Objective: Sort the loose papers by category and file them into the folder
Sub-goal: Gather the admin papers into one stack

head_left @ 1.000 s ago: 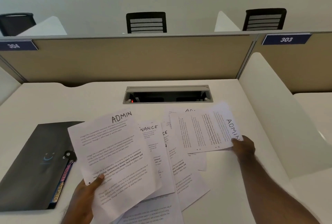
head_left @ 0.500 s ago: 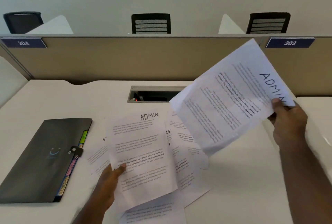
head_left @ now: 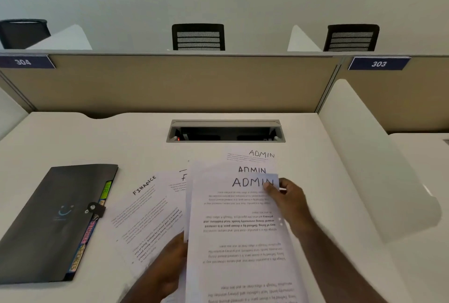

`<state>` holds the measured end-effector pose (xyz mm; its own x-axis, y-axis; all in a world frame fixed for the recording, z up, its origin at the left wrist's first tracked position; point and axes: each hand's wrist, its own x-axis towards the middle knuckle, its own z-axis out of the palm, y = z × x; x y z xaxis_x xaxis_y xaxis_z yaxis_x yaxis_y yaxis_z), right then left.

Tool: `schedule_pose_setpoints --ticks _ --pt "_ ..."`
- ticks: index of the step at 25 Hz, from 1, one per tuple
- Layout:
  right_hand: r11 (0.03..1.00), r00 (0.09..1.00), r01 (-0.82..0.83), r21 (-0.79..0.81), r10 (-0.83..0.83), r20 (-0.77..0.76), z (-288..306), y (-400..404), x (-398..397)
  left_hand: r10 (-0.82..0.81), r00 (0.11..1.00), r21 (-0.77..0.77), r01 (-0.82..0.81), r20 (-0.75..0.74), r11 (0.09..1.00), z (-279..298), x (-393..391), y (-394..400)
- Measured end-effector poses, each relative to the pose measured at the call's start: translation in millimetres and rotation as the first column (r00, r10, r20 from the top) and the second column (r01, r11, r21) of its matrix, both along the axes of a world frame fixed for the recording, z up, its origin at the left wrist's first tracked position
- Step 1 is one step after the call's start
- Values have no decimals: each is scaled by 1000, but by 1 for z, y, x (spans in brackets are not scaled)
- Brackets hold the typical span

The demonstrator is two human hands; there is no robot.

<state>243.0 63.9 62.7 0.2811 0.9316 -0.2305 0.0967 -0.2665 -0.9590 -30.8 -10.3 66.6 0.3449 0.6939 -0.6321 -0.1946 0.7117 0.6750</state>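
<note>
Two white sheets headed ADMIN [head_left: 240, 230] lie stacked in my hands over the desk's middle. My left hand [head_left: 170, 261] grips their left edge from below. My right hand [head_left: 284, 199] pinches the top sheet's upper right corner by the heading. A third ADMIN sheet [head_left: 261, 154] lies flat on the desk behind them. Sheets headed FINANCE [head_left: 145, 215] lie fanned to the left, partly under the stack. The dark expanding folder [head_left: 51, 220] with coloured tabs and a strap clasp lies closed at the left.
A cable hatch [head_left: 226, 131] is open at the back of the white desk [head_left: 85, 140]. A beige partition [head_left: 170, 84] stands behind it and a white side divider [head_left: 369, 145] on the right. Chairs show beyond the partition.
My right hand has brought its ADMIN sheet down from the upper right and laid it over the ADMIN sheet in my left hand. The camera has tilted slightly.
</note>
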Motion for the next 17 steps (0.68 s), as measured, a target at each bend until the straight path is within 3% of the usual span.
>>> schedule_pose_setpoints --ticks 3,5,8,11,14,17 --pt "998 996 35 -45 -39 -80 -16 -15 -10 -52 995 -59 57 83 997 17 13 -9" --pt "998 999 31 -60 -33 -36 -23 -21 -10 4 1000 -50 -3 16 999 14 16 -11" --pt "997 997 70 -45 -68 43 -28 -22 -8 163 981 -122 -150 105 981 -1 10 -13" --pt "993 983 119 -7 -116 140 -27 -22 -11 125 986 -77 -117 110 990 -18 1 -13" --pt "996 986 79 44 -85 146 -24 -17 -19 -7 998 84 12 -60 996 -27 -4 -9" --pt "998 987 55 10 -55 151 -36 -5 -19 37 982 102 -18 -188 995 -31 -18 -7"
